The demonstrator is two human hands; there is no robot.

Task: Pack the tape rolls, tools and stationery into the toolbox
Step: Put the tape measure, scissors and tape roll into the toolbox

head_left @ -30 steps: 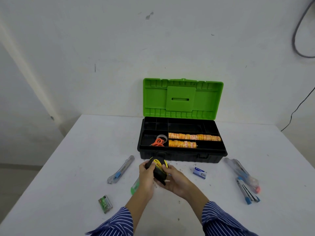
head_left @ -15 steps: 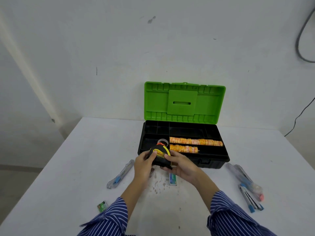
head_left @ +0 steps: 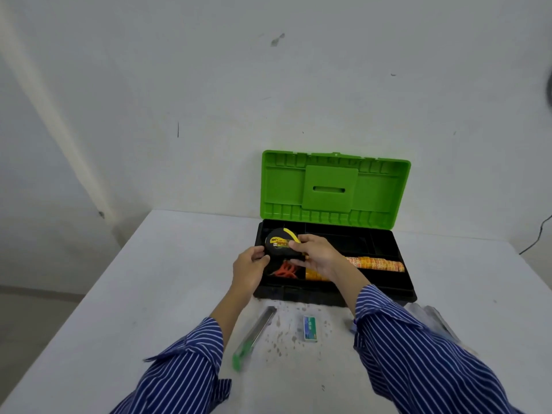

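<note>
Tape measure (head_left: 280,241) label unreadable; left hand (head_left: 249,264), right hand (head_left: 316,254) grip it over toolbox (head_left: 388,255).

Soft, even light falls over everything around my hands (head_left: 316,258), dim rather than bright, with no glare and only faint shadows beneath my sleeves (head_left: 418,354). My view is a little hazy, and far from my hands the wide lens bends the wall (head_left: 149,85) and blurs the edges.

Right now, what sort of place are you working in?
Probably a bare workroom or a test setup, not a fitted workshop: a plain white table pushed against an unfinished, scuffed white wall, with only the open toolbox and a few loose items on it. A cable hangs at the right.
</note>
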